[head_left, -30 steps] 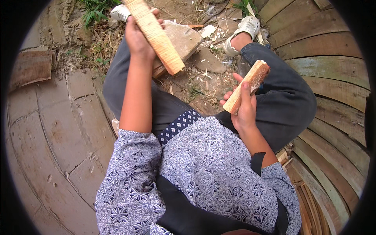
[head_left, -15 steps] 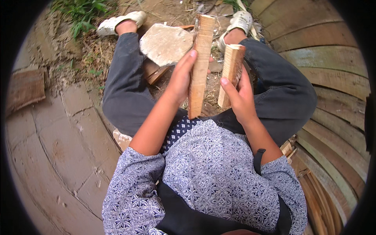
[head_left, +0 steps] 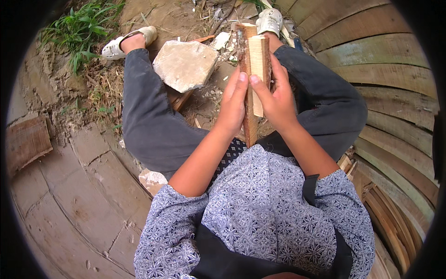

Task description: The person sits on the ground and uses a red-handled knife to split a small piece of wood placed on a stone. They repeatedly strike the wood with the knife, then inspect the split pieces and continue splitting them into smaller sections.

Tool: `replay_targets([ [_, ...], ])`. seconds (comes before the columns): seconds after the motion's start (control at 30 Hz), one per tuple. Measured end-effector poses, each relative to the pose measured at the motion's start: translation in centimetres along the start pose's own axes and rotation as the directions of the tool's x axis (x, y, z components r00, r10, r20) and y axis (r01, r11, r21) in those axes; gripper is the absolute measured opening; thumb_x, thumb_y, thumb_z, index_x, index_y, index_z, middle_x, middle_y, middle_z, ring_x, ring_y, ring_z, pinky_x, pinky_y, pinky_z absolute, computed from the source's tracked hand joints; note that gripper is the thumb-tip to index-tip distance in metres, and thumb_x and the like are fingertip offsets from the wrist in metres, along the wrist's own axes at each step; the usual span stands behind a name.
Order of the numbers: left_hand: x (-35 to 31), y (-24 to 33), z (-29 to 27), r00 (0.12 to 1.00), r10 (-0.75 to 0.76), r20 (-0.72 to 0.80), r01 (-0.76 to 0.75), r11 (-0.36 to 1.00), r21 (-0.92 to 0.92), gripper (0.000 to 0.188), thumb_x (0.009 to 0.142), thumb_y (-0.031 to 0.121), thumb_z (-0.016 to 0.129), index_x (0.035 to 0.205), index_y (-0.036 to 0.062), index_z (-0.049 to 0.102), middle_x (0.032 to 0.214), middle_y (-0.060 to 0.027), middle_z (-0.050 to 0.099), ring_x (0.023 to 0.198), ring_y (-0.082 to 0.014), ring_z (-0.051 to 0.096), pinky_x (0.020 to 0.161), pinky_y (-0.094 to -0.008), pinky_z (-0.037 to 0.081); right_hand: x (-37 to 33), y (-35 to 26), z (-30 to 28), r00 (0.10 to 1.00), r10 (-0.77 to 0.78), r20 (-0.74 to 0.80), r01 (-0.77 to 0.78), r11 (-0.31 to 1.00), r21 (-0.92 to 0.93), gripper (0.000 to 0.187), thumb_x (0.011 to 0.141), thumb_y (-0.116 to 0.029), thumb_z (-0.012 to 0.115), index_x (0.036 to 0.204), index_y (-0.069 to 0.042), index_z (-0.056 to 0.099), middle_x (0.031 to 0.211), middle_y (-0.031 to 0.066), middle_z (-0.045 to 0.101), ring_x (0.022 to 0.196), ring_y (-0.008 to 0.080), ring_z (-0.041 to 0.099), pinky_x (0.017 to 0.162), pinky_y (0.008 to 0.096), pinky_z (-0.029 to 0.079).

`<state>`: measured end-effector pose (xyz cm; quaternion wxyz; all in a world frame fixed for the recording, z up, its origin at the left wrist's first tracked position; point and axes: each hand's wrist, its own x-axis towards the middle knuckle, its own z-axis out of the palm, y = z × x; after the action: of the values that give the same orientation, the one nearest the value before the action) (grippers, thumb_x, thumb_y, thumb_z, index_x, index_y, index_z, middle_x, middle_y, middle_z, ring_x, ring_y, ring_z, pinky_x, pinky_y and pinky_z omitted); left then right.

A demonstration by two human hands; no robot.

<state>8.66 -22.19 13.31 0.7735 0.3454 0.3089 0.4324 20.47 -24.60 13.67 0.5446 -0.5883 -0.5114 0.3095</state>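
Between my knees I hold two split pieces of wood pressed together lengthwise. My left hand point(head_left: 233, 100) is wrapped round the longer piece of wood point(head_left: 251, 128), whose rough bark shows along its left side. The shorter piece of wood point(head_left: 258, 55) lies against it, pale on its cut face, with bark on its right edge. My right hand point(head_left: 278, 98) grips this shorter piece, thumb on its front face. Both thumbs sit nearly side by side. Most of my fingers are hidden behind the wood.
A flat pale stone slab point(head_left: 186, 65) lies beyond my left knee, with a wood piece point(head_left: 180, 100) partly under it. A wall of wooden planks point(head_left: 385, 69) curves along the right. Split wood point(head_left: 390, 223) is stacked at lower right. Brick paving point(head_left: 83, 200) lies at left.
My hands have come together, bringing the two separate wood pieces side by side into contact. The longer piece has turned so that its bark shows. The view has shifted slightly.
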Motion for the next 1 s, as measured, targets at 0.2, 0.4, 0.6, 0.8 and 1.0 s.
replay_targets([
  [0.2,-0.4,0.3,-0.4,0.997,0.072,0.022,-0.075,0.981,0.181,0.059,0.112,0.039,0.039,0.154,-0.0013,0.035,0.148,-0.0139,0.049,0.135,-0.0203,0.047,0.114,-0.0334,0.034,0.9,0.0,0.7,1.0,0.005,-0.024,-0.002,0.995,0.096,0.066,0.095,-0.023,0.07,0.15,0.001,0.042,0.125,0.0163,0.049,0.121,0.0241,0.051,0.106,0.0354,0.041],
  [0.4,-0.4,0.0,-0.1,0.995,0.098,0.021,-0.1,0.964,0.247,0.057,0.112,0.038,0.036,0.154,-0.0016,0.036,0.148,-0.0143,0.048,0.136,-0.0214,0.046,0.115,-0.0337,0.034,1.0,-0.1,0.4,1.0,-0.007,-0.025,0.009,0.998,0.06,0.066,0.094,-0.021,0.071,0.149,0.001,0.044,0.123,0.0162,0.052,0.118,0.024,0.053,0.105,0.0348,0.042],
  [0.6,-0.6,0.0,0.2,0.994,0.102,0.035,-0.108,0.95,0.293,0.056,0.113,0.038,0.035,0.153,-0.0009,0.037,0.146,-0.0137,0.049,0.134,-0.0206,0.046,0.114,-0.0334,0.034,1.0,-0.3,0.0,1.0,-0.006,-0.024,0.008,0.996,0.086,0.066,0.094,-0.021,0.072,0.149,0.002,0.044,0.123,0.0153,0.053,0.116,0.0232,0.054,0.104,0.0345,0.043],
  [0.8,-0.6,0.2,0.2,0.994,0.108,0.036,-0.114,0.946,0.304,0.056,0.113,0.038,0.035,0.153,-0.0006,0.038,0.145,-0.013,0.049,0.134,-0.0199,0.046,0.113,-0.033,0.034,1.2,-0.2,0.0,1.0,0.002,-0.024,0.0,0.997,0.077,0.066,0.094,-0.021,0.071,0.149,0.002,0.044,0.123,0.0157,0.053,0.117,0.0237,0.054,0.104,0.0348,0.042],
  [1.0,-0.4,-0.2,0.1,0.992,0.116,0.043,-0.124,0.951,0.284,0.057,0.113,0.039,0.035,0.153,-0.0005,0.037,0.146,-0.0128,0.048,0.134,-0.0194,0.046,0.114,-0.0328,0.034,1.2,0.0,0.2,1.0,0.007,-0.03,-0.005,0.998,0.063,0.066,0.094,-0.02,0.071,0.149,0.003,0.044,0.125,0.0163,0.053,0.119,0.0238,0.054,0.106,0.0352,0.041],
])
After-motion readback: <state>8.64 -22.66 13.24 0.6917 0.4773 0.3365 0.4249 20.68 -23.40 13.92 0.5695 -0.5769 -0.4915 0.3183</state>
